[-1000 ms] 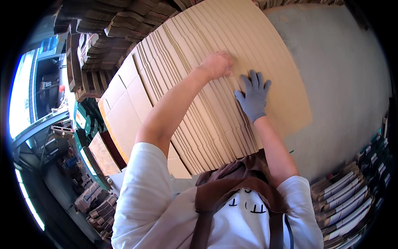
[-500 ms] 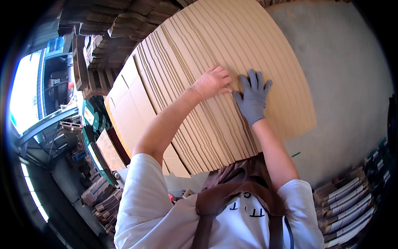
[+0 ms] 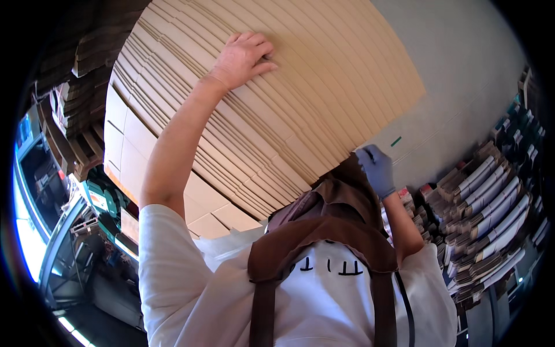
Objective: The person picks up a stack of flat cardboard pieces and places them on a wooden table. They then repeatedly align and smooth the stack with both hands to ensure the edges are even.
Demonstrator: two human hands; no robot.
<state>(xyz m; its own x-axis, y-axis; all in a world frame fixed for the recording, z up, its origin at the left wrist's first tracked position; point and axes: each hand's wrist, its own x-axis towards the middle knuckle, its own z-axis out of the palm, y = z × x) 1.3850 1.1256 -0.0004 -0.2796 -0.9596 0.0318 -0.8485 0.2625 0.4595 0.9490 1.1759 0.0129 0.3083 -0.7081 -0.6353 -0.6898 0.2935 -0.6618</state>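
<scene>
Flat cardboard sheets (image 3: 324, 87) lie overlapped like a fanned stack, their long edges running in rows before me. My bare left hand (image 3: 243, 59) rests on them toward the far side, fingers bent against the cardboard and thumb spread apart, with no sheet visibly gripped. At the stack's near right corner is my right hand (image 3: 377, 170) in a grey glove, its fingers curled in close to the sheet edges. Whether a sheet is between those fingers is hidden. Several wider, creased cardboard pieces (image 3: 202, 199) show at the left end of the stack.
A grey surface (image 3: 457, 63) extends beyond the stack on the right, with a small green strip (image 3: 396, 141) on it. Bundled cardboard piles (image 3: 491, 202) stand at the right. A wooden pallet (image 3: 87, 151) and more stacked cardboard are at the left. My brown apron (image 3: 324, 231) touches the near side.
My right hand has left the top of the sheets and come back to their near right corner, its fingers now curled. My left hand stays on the cardboard. The whole view has shifted.
</scene>
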